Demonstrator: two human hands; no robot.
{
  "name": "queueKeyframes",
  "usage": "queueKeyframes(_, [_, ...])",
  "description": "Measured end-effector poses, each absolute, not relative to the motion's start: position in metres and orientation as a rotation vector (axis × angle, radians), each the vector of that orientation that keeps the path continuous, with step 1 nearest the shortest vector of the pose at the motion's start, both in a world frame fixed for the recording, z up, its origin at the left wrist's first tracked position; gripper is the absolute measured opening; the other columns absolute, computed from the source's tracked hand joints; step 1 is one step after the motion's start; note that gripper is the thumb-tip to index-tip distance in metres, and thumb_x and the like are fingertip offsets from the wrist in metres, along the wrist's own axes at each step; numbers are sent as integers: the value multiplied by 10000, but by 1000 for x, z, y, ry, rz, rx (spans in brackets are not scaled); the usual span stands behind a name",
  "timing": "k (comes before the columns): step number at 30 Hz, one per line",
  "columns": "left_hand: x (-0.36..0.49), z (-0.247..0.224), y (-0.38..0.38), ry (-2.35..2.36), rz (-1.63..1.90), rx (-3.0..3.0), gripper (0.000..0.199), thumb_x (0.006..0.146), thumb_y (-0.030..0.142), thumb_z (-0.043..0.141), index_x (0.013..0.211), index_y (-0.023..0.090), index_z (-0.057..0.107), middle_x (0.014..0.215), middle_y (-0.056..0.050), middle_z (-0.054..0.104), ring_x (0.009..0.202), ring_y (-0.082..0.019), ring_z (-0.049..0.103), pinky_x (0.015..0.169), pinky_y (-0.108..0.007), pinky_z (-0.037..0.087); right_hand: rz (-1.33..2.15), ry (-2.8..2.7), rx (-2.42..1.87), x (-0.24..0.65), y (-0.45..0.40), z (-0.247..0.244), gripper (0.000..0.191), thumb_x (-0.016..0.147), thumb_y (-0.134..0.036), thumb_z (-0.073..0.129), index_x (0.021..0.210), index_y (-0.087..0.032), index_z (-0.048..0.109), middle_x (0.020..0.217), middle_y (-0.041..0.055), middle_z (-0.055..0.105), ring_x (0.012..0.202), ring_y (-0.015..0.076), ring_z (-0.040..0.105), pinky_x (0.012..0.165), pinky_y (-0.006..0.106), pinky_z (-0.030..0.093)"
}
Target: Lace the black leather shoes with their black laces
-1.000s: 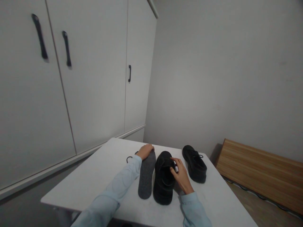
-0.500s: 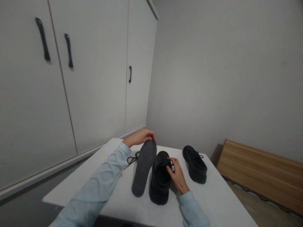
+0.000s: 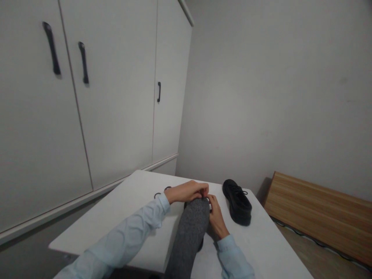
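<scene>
A dark grey insole [image 3: 188, 236] slants over the nearer black shoe [image 3: 201, 245], its front end at the shoe's opening and its other end reaching down towards me. My left hand [image 3: 188, 191] pinches the insole's front end from above. On the right side of the opening, my right hand [image 3: 216, 217] has its fingers curled on the shoe's collar, close to the insole's tip. Most of this shoe is hidden under the insole and my hands. A bit of black shoelace [image 3: 158, 195] shows beyond my left wrist.
A second black shoe [image 3: 238, 203], laced, stands to the right on the white table [image 3: 130, 209]. White cabinets [image 3: 122, 97] with dark handles line the left side. A wood-grain board [image 3: 316, 213] leans against the grey wall at the right.
My left hand has brought the insole rightwards and nearer, from beside the shoe to over its opening. My right hand has stayed at the shoe's collar.
</scene>
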State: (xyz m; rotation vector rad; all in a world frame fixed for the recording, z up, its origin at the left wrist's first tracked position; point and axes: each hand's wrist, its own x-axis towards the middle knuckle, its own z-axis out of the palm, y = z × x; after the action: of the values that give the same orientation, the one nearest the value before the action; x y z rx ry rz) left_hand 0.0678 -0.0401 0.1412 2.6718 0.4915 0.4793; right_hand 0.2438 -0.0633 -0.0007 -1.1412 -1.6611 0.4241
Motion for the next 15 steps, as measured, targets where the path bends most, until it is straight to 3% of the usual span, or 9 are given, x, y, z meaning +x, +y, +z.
queueKeyframes(5, [71, 117, -44, 512, 368, 2952, 222, 813, 59, 498, 725, 194, 651, 803, -9, 677, 792, -145, 607, 710, -206, 422, 447, -1665, -1162, 245, -62, -1, 332, 794, -247, 525, 1124, -220, 551, 1079, 66, 530, 955, 207, 548, 727, 290, 505])
queueKeyframes(9, [77, 111, -56, 612, 233, 3127, 197, 782, 75, 545, 777, 206, 692, 795, -49, 699, 793, -196, 639, 642, -237, 445, 455, -1671, -1186, 246, -64, 0, 340, 816, -295, 519, 1147, -217, 545, 1085, 69, 522, 948, 207, 550, 717, 295, 513])
queueKeyframes(15, [89, 115, -73, 732, -10, 3150, 186, 767, 124, 510, 736, 125, 693, 703, -116, 700, 653, -215, 654, 564, -265, 458, 485, -1683, -1162, 246, -68, 2, 356, 830, -311, 506, 1172, -217, 534, 1110, 73, 508, 956, 200, 546, 690, 278, 520])
